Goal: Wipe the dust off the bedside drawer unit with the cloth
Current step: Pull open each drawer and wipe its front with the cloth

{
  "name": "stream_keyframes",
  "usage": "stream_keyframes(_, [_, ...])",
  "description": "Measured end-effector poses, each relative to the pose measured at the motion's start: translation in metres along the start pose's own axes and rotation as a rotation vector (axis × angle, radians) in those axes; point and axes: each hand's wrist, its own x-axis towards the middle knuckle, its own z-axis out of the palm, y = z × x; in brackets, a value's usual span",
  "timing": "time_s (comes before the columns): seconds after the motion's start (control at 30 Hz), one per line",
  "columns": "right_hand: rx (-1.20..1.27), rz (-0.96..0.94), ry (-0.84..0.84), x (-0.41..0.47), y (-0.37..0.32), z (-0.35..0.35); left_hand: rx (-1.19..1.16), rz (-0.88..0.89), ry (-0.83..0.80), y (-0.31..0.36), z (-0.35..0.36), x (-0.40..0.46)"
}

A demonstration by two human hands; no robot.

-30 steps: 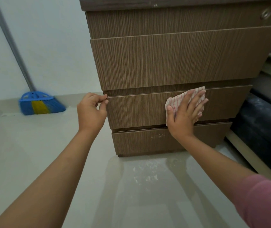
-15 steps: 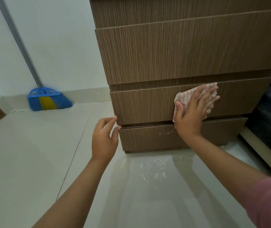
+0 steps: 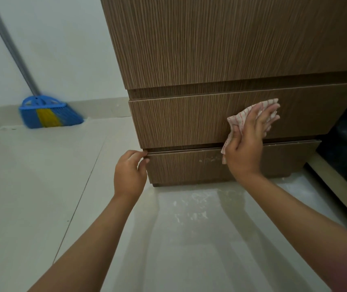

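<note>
The right hand (image 3: 247,142) presses the cloth (image 3: 242,119) flat against the front of a drawer (image 3: 179,121) of the unit (image 3: 210,49), fingers straight and spread, the striped cloth showing above and left of the fingertips and hanging below the thumb. The left hand (image 3: 129,171) has its fingers curled at the top left corner of the bottom drawer (image 3: 189,167), seemingly pinching its edge. Pale dust speckles that drawer's front just left of the right thumb. A broom (image 3: 48,114) leans on the wall, well left of the left fingers.
</note>
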Motion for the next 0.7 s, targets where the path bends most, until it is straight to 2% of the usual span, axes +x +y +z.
stream_keyframes(0.1, [0.032,0.010,-0.008,-0.004,0.001,-0.005,0.027,0.034,-0.006,-0.001,-0.002,0.004])
stream_keyframes(0.2, [0.085,0.210,0.014,-0.026,-0.003,-0.005,0.096,0.127,-0.050,-0.005,-0.007,0.009])
stream_keyframes(0.3, [0.104,0.380,-0.048,-0.061,-0.010,0.001,0.105,0.127,-0.055,-0.005,-0.011,0.009])
stream_keyframes(0.6, [0.203,0.368,-0.282,-0.112,-0.086,0.047,0.064,0.151,-0.086,0.001,-0.028,-0.009])
stream_keyframes(0.7, [0.110,0.463,-0.323,-0.116,-0.106,0.073,0.040,0.179,-0.114,0.002,-0.035,-0.013])
